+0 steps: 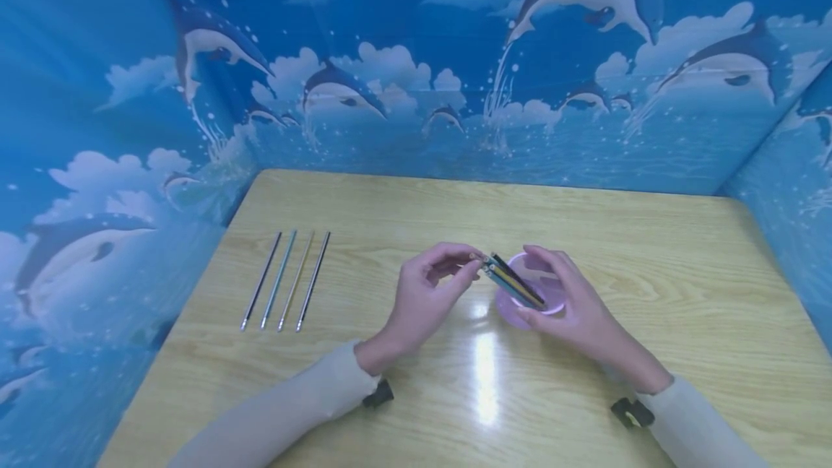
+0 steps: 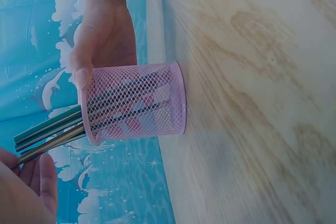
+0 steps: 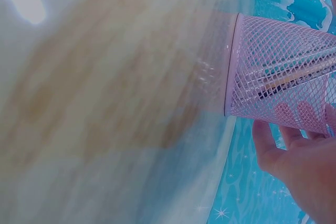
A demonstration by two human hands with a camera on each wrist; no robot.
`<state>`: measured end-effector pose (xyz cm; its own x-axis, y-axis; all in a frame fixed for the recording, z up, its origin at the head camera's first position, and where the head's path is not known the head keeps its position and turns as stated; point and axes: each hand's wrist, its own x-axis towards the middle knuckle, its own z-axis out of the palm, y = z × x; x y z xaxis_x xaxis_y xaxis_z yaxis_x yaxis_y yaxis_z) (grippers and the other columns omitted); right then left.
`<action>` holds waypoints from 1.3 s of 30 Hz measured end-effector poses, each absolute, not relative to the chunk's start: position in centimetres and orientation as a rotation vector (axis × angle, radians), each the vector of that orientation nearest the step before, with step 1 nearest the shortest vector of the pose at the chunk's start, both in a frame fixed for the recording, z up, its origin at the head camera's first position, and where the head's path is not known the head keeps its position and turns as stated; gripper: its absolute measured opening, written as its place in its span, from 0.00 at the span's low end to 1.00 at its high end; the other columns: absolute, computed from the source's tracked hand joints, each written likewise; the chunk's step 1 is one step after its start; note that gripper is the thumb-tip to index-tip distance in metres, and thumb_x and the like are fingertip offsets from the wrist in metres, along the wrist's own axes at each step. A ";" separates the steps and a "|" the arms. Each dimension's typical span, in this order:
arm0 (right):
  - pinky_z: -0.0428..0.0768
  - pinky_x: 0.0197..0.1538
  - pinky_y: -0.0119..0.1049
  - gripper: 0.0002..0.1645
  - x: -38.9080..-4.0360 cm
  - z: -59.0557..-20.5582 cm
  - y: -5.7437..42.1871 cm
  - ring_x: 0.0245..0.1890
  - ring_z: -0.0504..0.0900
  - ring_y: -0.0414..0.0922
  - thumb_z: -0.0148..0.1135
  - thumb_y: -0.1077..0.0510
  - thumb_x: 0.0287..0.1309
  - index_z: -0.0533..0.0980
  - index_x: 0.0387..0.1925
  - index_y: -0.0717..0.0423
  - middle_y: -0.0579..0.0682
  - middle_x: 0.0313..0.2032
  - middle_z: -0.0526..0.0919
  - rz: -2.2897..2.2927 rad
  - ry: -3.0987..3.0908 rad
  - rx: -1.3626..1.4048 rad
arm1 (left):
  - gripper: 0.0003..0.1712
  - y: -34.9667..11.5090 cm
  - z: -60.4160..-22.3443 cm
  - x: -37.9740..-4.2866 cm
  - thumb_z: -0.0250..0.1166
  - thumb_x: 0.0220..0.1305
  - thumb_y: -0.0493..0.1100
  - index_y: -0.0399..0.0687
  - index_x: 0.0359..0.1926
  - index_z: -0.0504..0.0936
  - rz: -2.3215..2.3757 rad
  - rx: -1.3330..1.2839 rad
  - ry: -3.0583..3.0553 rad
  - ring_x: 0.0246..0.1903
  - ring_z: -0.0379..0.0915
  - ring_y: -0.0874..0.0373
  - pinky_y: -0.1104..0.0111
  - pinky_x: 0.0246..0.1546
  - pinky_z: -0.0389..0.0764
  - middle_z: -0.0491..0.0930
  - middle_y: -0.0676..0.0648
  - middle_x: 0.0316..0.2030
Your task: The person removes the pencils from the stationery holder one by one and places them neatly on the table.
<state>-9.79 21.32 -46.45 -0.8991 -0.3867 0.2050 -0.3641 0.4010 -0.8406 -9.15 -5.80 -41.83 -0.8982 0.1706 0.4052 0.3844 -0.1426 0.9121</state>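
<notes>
A pink mesh pen cup (image 1: 504, 309) stands upright on the table, with several pencils (image 1: 513, 282) leaning out of it toward the left. My right hand (image 1: 578, 305) grips the cup from the right, thumb near the rim and fingers round the far side. At the pencils' upper ends, my left hand (image 1: 425, 298) pinches a gold-brown pencil (image 2: 50, 144) between thumb and fingers; its lower part is still inside the cup. Through the mesh (image 3: 283, 51), the lower ends of pencils show in the right wrist view. My left fingertips partly cover the pencil tops.
Several pencils, among them a dark pencil (image 1: 313, 280) and a light blue-green pencil (image 1: 278, 280), lie side by side at the table's left. The wood-grain table (image 1: 682, 273) reaches back to a blue dolphin-print curtain (image 1: 403, 114), which also hangs along both sides.
</notes>
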 end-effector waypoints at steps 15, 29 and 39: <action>0.77 0.68 0.66 0.60 -9.7 -46.3 21.2 0.67 0.77 0.57 0.85 0.61 0.56 0.61 0.84 0.47 0.54 0.70 0.76 -1.550 2.608 -0.740 | 0.12 -6.7 -39.2 -9.7 0.63 0.73 0.24 0.19 0.54 0.78 -2.198 -0.689 -1.646 0.49 0.86 0.49 0.49 0.56 0.89 0.83 0.24 0.47; 0.79 0.70 0.51 0.60 -9.9 -46.4 21.2 0.67 0.78 0.56 0.86 0.59 0.56 0.62 0.84 0.46 0.52 0.70 0.76 -1.536 2.629 -0.732 | 0.13 -9.2 -35.6 -10.5 0.62 0.74 0.25 0.13 0.52 0.75 -2.009 -0.724 -1.499 0.43 0.86 0.48 0.50 0.47 0.92 0.85 0.36 0.45; 0.78 0.70 0.52 0.60 -9.8 -46.2 21.1 0.68 0.78 0.56 0.85 0.60 0.56 0.61 0.84 0.48 0.53 0.70 0.76 -1.527 2.636 -0.740 | 0.14 -11.9 -34.6 -10.6 0.66 0.74 0.27 0.17 0.53 0.78 -1.963 -0.648 -1.582 0.41 0.86 0.50 0.58 0.44 0.92 0.86 0.37 0.43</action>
